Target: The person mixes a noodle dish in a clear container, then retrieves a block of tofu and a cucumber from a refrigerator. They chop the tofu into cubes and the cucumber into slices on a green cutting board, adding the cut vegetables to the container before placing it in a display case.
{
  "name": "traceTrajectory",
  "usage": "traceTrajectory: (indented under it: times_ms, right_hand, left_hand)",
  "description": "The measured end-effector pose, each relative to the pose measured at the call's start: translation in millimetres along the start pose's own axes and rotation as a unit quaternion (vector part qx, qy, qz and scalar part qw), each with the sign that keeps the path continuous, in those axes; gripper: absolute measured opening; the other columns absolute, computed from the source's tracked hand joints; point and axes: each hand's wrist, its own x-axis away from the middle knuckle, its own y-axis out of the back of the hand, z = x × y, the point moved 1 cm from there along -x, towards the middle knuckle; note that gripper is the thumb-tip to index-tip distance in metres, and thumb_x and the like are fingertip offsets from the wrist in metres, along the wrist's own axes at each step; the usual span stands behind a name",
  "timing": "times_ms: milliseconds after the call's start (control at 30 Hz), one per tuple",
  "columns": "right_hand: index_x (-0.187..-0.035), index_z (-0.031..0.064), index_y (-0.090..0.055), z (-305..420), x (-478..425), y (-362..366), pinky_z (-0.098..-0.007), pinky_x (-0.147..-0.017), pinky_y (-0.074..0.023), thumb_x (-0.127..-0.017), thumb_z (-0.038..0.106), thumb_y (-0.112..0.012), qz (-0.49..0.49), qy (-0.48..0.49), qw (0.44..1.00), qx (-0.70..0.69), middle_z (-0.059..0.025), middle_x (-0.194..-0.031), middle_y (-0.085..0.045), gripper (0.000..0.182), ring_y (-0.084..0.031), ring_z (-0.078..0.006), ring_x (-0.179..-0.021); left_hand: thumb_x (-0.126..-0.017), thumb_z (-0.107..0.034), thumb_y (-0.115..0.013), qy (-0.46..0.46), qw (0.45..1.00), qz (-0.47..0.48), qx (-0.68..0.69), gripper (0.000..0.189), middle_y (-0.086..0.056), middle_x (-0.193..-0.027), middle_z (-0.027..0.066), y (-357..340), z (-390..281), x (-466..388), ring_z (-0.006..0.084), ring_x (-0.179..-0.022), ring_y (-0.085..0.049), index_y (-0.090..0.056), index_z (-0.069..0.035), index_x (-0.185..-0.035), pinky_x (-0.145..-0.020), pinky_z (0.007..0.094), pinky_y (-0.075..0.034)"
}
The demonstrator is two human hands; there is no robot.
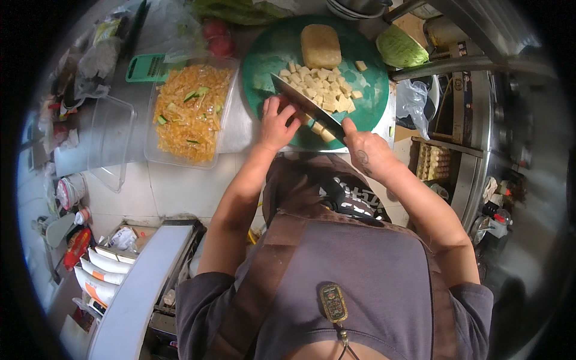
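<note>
A round green cutting board [265, 54] lies on a metal table before me. My right hand [365, 148] grips the handle end of a cleaver [308, 101], its blade slanting up and left across the board. Beside the blade, at the board's near left edge, is my left hand [280, 123], fingers bent; whether it holds a piece is hard to tell. Pale yellow cut cubes [330, 90] are heaped beyond the blade, and a few pieces [323, 132] lie on the near side of it. A whole pale yellow block [321, 46] rests at the far side of the board.
Left of the board stands a clear plastic tub of shredded orange food [189, 117], with a clear lid [110, 139] and a green grater [146, 67] nearby. Red round vegetables [218, 38] lie behind. A cut cabbage [402, 46] and a metal rail [443, 66] are at right.
</note>
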Motion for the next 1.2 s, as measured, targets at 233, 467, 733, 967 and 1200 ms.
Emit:
traceTrajectory:
  times_ms: [233,467,733,967,1200]
  right_hand:
    - [-0.109,0.0036,-0.037,-6,-37,-31,-0.053,-0.06,-0.0483,-0.09,0.008,-0.049,-0.013,0.021,0.999,0.024,-0.0251,-0.073,-0.063,0.023,-0.062,-0.0462,-0.071]
    - [-0.109,0.0071,-0.043,-18,-58,0,-0.0523,-0.067,-0.0488,-0.088,0.01,-0.051,-0.017,0.02,1.0,0.014,-0.0256,-0.079,-0.065,0.023,-0.063,-0.0452,-0.076]
    - [-0.108,0.0039,-0.039,4,-6,21,-0.0537,-0.066,-0.0483,-0.087,0.006,-0.05,0.038,-0.016,0.999,0.01,-0.0252,-0.074,-0.063,0.024,-0.062,-0.0469,-0.073]
    - [-0.108,-0.0006,-0.038,-18,-15,-20,-0.0543,-0.062,-0.0481,-0.093,0.011,-0.052,0.024,0.012,0.999,-0.017,-0.0277,-0.07,-0.061,0.024,-0.061,-0.0479,-0.07]
    - [-0.114,-0.0003,-0.037,-29,-27,-66,-0.0545,-0.06,-0.048,-0.091,0.011,-0.055,-0.051,0.027,0.998,-0.012,-0.0264,-0.067,-0.061,0.031,-0.06,-0.0475,-0.066]
  left_hand:
    - [-0.073,-0.02,-0.072,0.024,1.0,0.001,-0.005,0.029,-0.053,-0.106,0.0143,-1,6,1,0.0363,-0.102,-0.049,-0.065,-0.013,-0.101,-0.09,0.0477,-0.042]
    - [-0.075,-0.019,-0.073,-0.028,0.999,-0.001,0.027,0.03,-0.052,-0.108,0.0131,12,-5,-3,0.036,-0.106,-0.048,-0.064,-0.009,-0.102,-0.093,0.0462,-0.041]
    - [-0.072,-0.016,-0.071,-0.03,0.999,-0.013,0.001,0.026,-0.052,-0.111,0.0153,1,1,9,0.0377,-0.108,-0.048,-0.064,-0.011,-0.097,-0.092,0.0468,-0.042]
    - [-0.074,-0.014,-0.069,-0.013,1.0,0.007,0.012,0.021,-0.054,-0.11,0.0167,0,-1,9,0.0395,-0.109,-0.05,-0.065,-0.012,-0.095,-0.092,0.0463,-0.045]
    - [-0.074,-0.017,-0.072,-0.019,0.999,0.027,0.007,0.026,-0.052,-0.111,0.0152,0,6,13,0.0388,-0.109,-0.049,-0.063,-0.011,-0.098,-0.094,0.0457,-0.043]
